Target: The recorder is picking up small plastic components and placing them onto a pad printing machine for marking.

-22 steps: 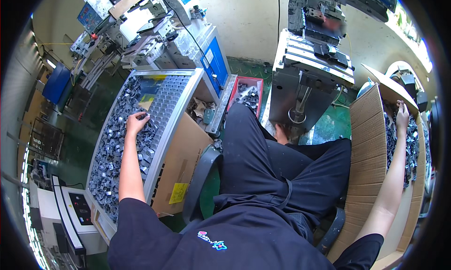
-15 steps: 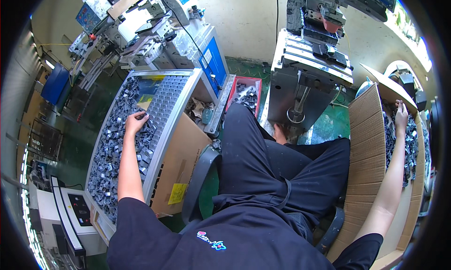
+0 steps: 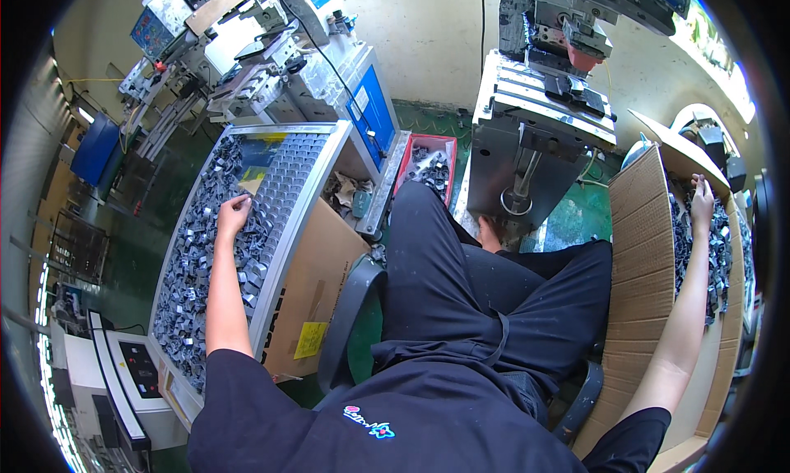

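1. Although neat rows [image 3: 292,164] line the tray's [image 3: 336,146] upper right, loose grey parts [image 3: 193,284] lie unordered across most of the rest.
2. Our left hand [image 3: 234,215] curls over them; we can't tell its grip.
3. Our right hand [image 3: 702,204] hangs over the cardboard box [image 3: 642,234], grip likewise unclear.

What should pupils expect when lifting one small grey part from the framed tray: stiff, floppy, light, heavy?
The small grey parts are probably light, being little; likely stiff, since their curved shapes aren't sagging; neighbours may shift, as they're loosely heaped.
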`<state>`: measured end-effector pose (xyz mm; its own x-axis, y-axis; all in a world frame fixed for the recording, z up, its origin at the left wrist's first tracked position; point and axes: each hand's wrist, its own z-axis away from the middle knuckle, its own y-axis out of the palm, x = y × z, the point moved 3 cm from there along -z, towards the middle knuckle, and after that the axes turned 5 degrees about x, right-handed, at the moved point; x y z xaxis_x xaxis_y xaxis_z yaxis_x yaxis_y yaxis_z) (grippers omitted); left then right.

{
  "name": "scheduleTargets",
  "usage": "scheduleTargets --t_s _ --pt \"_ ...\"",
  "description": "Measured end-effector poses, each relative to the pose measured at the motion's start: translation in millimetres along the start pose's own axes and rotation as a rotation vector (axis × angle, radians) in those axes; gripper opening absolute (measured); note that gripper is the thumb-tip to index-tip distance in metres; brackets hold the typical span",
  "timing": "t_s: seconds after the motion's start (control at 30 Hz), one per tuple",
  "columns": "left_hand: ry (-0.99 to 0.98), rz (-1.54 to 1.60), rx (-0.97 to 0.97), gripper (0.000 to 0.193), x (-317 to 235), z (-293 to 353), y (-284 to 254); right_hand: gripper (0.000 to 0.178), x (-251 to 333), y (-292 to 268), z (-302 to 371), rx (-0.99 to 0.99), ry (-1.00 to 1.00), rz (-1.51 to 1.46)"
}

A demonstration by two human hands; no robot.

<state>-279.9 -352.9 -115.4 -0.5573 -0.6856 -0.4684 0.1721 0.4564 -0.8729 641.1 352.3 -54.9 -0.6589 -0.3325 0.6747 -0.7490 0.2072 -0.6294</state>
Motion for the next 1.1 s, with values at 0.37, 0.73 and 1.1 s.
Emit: scheduleTargets --t_s 0.37,0.73,1.1 --pt "0.185 0.187 -0.264 0.026 -108 13 -10 0.025 13 15 36 0.274 0.088 0.484" --pt "0.512 0.721 0.267 0.079 -385 46 57 0.034 63 11 60 0.367 0.055 0.342" --pt "0.992 0.552 -0.005 0.044 -601 69 117 0.023 59 -4 66 0.105 0.004 0.167"
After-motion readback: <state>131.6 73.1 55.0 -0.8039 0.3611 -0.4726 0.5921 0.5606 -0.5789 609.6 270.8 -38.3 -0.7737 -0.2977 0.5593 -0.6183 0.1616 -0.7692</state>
